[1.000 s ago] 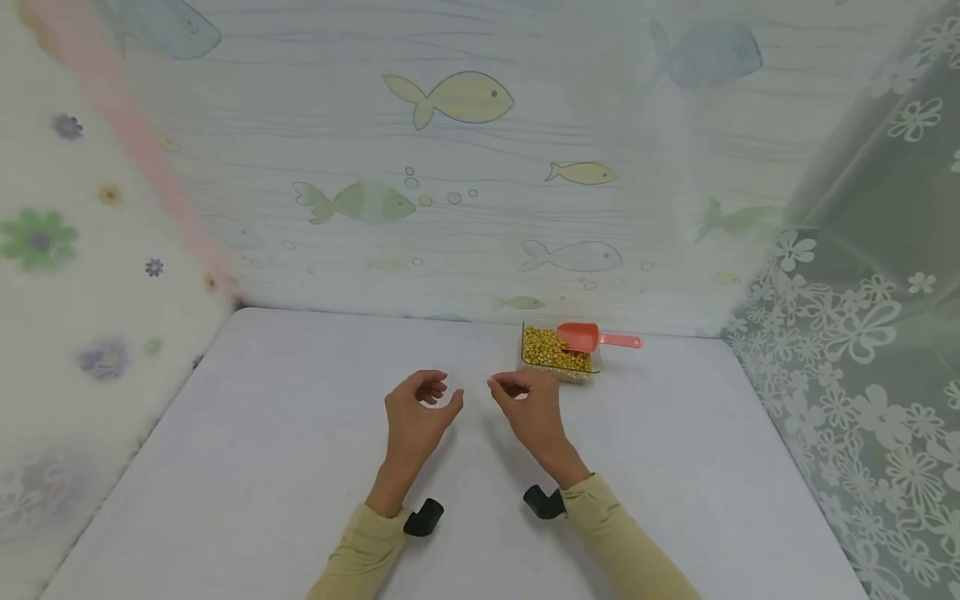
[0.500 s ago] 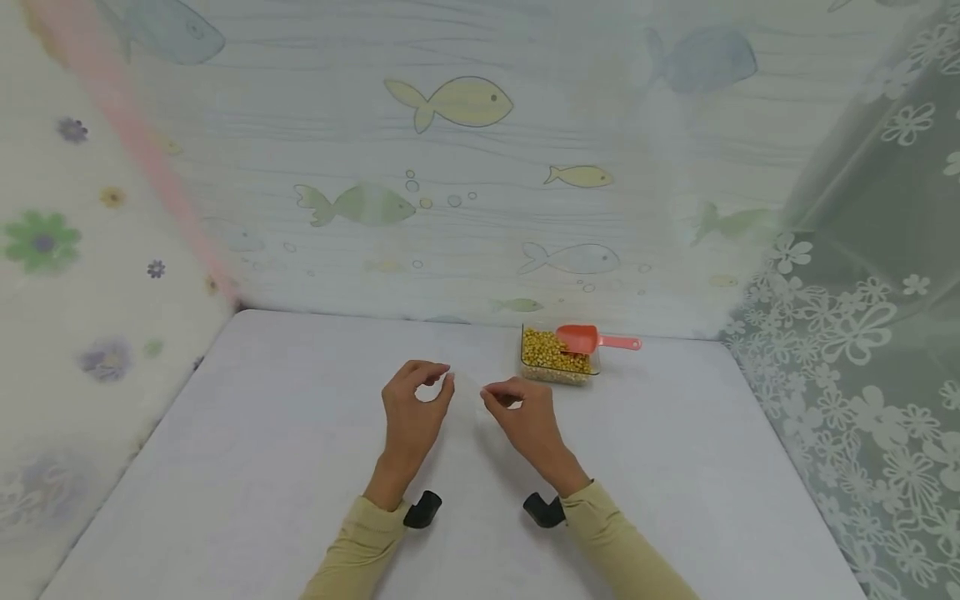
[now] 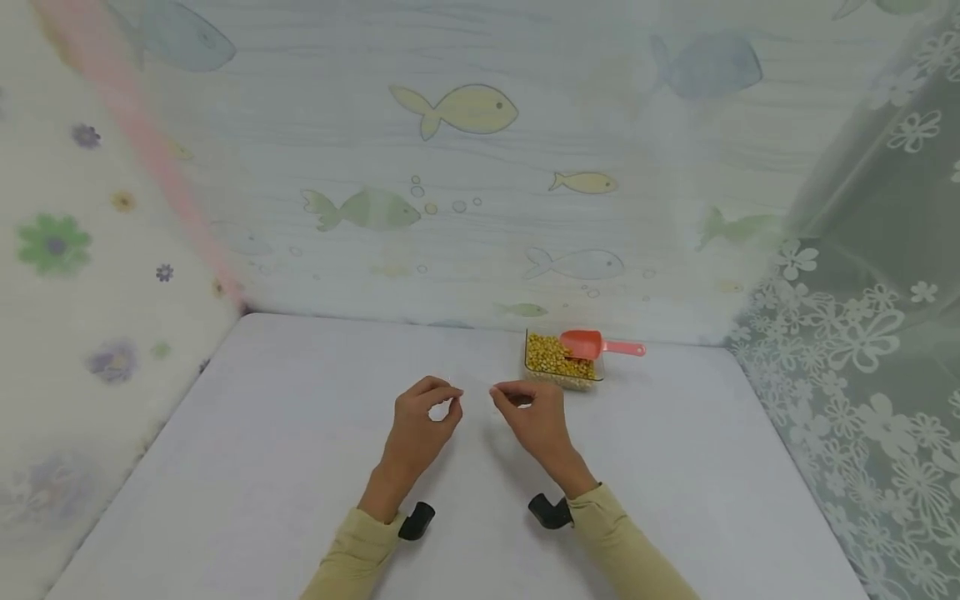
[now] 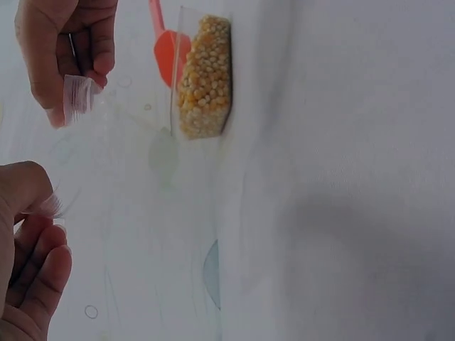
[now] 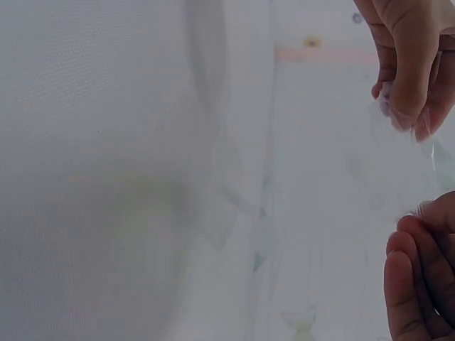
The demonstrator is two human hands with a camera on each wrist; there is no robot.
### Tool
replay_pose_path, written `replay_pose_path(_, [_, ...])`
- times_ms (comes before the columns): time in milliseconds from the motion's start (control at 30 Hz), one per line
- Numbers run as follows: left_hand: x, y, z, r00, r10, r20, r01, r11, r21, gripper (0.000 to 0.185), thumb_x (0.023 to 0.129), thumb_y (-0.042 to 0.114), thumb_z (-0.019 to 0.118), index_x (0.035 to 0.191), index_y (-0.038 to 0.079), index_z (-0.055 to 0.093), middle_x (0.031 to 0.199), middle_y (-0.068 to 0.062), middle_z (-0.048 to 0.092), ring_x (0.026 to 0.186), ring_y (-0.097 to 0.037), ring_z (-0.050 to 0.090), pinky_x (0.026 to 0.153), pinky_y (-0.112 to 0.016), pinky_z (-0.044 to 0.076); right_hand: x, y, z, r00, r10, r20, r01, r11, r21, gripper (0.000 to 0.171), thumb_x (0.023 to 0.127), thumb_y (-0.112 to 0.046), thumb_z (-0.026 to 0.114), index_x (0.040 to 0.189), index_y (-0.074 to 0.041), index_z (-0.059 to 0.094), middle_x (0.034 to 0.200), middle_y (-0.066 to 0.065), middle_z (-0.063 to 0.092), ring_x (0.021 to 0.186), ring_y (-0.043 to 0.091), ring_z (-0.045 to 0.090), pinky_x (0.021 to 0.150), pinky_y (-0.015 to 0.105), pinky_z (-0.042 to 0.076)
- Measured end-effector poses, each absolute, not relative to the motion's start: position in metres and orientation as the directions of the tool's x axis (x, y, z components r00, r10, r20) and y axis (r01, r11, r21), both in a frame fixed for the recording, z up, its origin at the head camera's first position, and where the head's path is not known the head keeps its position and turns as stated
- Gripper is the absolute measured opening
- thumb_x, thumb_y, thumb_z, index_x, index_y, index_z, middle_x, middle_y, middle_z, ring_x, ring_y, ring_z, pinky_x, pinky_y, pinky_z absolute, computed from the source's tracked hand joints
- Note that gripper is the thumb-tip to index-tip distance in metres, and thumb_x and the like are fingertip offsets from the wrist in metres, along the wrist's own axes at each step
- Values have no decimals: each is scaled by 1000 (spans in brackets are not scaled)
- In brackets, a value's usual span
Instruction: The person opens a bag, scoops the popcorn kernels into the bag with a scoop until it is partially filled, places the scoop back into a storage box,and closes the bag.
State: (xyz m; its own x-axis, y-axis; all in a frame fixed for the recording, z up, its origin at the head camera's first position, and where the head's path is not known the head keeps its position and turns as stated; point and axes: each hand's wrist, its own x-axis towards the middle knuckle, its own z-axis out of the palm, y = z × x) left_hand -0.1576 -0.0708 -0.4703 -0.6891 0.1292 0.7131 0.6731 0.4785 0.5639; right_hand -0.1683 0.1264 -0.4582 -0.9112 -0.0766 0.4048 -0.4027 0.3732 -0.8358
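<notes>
Clear plastic bag (image 4: 78,99) stretched crosswise between hands

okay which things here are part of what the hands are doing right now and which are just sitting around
In hand:
left hand, pinching one edge of the bag
right hand, pinching the other edge
clear bag, held between them above the table

Sitting around:
corn tub, at the back of the table
scoop, resting on the tub
table
</notes>
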Motion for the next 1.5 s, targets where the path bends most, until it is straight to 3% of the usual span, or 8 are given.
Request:
replay_pose_path(200, [-156,-66,-472,-711,101,696,646,483,591,13,79,-8,81,87,1,77,83,-6,66,76,-17,63,64,-35,56,-166,126,-458,-902,-91,423,-424,376,-824,8,88,-5,77,94,-1,81,82,4,77,72,11,69,67,26,58])
replay_pose_path(400, [-156,-61,-469,-692,27,722,622,529,577,10,79,-6,82,87,0,79,78,-5,66,70,-18,62,60,-32,55,-163,124,-459,-901,-57,431,-418,382,-824,7,87,-4,78,94,-2,80,80,3,76,71,12,68,66,30,59])
replay_pose_path(667, [-155,-57,-464,-678,-88,729,562,576,593,6,81,-7,78,87,-4,78,76,-9,66,66,-21,62,56,-40,55,-162,125,-465,-920,-50,388,-374,406,-834,8,85,-6,80,92,-2,79,81,4,75,72,13,69,67,25,59])
replay_pose_path(867, [-155,-55,-468,-673,-99,733,560,579,593,6,83,-6,77,88,-6,78,77,-10,67,68,-26,64,58,-39,55,-163,128,-465,-938,-10,347,-319,416,-851,5,87,-10,79,87,-5,80,75,2,75,71,14,69,60,24,57])
replay_pose_path(1233, [-157,-48,-468,-587,-121,800,594,607,528,12,78,-11,79,89,-6,79,76,-11,68,66,-22,64,57,-34,55,-170,124,-456,-930,-16,367,-344,391,-853,4,86,-2,76,88,-3,80,78,7,75,71,17,70,61,22,56])
replay_pose_path(1500, [-157,-45,-465,-613,-162,773,547,620,563,12,78,-12,78,89,-6,79,75,-11,68,64,-20,64,57,-34,56,-174,114,-454,-924,-49,378,-366,388,-845,3,85,0,75,86,-1,79,75,7,74,68,15,69,61,24,57])
